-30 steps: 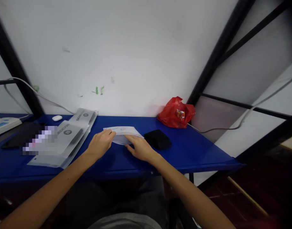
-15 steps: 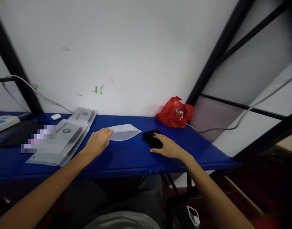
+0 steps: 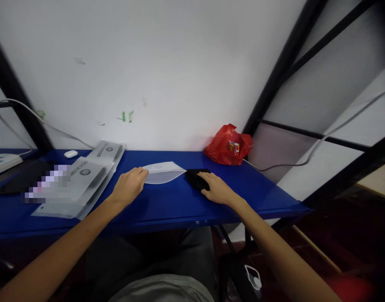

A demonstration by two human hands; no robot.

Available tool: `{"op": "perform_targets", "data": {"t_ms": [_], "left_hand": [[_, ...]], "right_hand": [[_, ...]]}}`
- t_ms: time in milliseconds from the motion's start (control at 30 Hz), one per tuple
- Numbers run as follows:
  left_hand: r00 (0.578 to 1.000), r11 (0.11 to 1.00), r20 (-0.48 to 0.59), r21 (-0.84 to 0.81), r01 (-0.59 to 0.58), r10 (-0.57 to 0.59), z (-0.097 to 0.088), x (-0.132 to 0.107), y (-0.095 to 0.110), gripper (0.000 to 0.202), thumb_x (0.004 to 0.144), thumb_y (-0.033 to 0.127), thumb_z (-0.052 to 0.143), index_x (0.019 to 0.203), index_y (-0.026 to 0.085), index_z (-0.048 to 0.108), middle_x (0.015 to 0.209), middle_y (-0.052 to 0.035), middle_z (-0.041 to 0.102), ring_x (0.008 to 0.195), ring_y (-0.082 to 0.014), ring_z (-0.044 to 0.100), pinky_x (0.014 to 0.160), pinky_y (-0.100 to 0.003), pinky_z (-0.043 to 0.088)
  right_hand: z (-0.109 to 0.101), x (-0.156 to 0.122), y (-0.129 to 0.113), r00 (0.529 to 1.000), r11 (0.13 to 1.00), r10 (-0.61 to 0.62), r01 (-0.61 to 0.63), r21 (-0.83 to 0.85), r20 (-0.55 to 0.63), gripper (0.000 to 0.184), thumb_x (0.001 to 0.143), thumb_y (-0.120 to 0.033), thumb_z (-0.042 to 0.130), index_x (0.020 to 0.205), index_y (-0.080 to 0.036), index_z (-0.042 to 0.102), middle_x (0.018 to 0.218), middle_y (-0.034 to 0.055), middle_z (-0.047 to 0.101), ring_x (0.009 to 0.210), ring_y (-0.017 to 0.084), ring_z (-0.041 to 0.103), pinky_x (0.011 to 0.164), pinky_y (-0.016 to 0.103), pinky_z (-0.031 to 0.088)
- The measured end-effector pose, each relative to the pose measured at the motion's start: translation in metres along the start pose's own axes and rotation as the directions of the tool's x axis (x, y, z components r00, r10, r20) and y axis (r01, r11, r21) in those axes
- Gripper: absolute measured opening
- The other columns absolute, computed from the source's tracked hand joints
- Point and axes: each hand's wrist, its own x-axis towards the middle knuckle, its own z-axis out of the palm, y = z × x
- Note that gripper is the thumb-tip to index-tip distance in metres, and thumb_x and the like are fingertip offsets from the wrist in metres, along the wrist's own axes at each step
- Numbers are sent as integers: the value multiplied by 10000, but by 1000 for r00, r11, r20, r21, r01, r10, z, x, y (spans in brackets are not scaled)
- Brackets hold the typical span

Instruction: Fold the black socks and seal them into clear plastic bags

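My left hand point(image 3: 130, 184) pinches the left end of a white zip bag point(image 3: 165, 175), a frosted, see-through one. The bag lies low over the blue table, its mouth parted toward the right. My right hand point(image 3: 218, 188) is closed over a flat black item point(image 3: 194, 178) that looks like folded fabric; its exact kind I cannot make out. The black item's left edge meets the right tip of the bag. Part of it is hidden under my fingers.
Several frosted bags with printed logos point(image 3: 85, 178) lie stacked on the left of the blue table point(image 3: 170, 203). Behind them are a small white case point(image 3: 71, 154), a dark tablet-like slab point(image 3: 16, 180) and a white power strip point(image 3: 5, 161). A red plastic bag point(image 3: 224, 147) sits at the back right.
My right hand has slid the black item slightly left, up to the bag's right tip. The left hand still grips the bag. The whole view has shifted a little.
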Motion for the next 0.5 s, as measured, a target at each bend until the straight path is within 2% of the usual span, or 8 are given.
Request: {"op": "perform_targets", "data": {"t_ms": [100, 267, 367, 500], "left_hand": [[1000, 1000, 9, 11, -13, 13, 2, 1, 3, 252, 941, 180, 347, 896, 174, 595, 834, -51, 598, 808, -175, 552, 603, -259, 383], [999, 1000, 29, 13, -16, 15, 1, 3, 6, 240, 942, 175, 356, 913, 170, 594, 861, -55, 608, 826, -178, 555, 597, -257, 374], [1000, 1000, 23, 9, -17, 17, 1, 3, 6, 244, 944, 182, 355, 911, 170, 597, 857, -58, 609, 832, -182, 556, 594, -260, 378], [999, 999, 28, 28, -21, 20, 2, 4, 7, 247, 943, 184, 357, 915, 171, 602, 860, -57, 610, 835, -185, 559, 597, -265, 387]], "right_hand": [[3, 0, -8, 998, 997, 50, -52, -52, -46, 564, 787, -263, 531, 1332, -147, 446, 1339, 130, 508, 1186, 284, 467, 970, 437, 365], [10, 4, -11, 992, 993, 57, -68, -98, -114, 583, 819, -454, 536, 1295, -121, 484, 1289, 146, 534, 1197, 298, 446, 1022, 449, 314], [11, 7, -12, 994, 992, 31, -43, -118, -104, 529, 812, -413, 551, 1237, -99, 537, 1271, 146, 540, 1181, 292, 460, 1053, 428, 291], [10, 9, -16, 996, 993, 46, -54, -108, -78, 460, 795, -294, 550, 1197, -70, 556, 1313, 169, 500, 1192, 275, 464, 1036, 363, 331]]}}
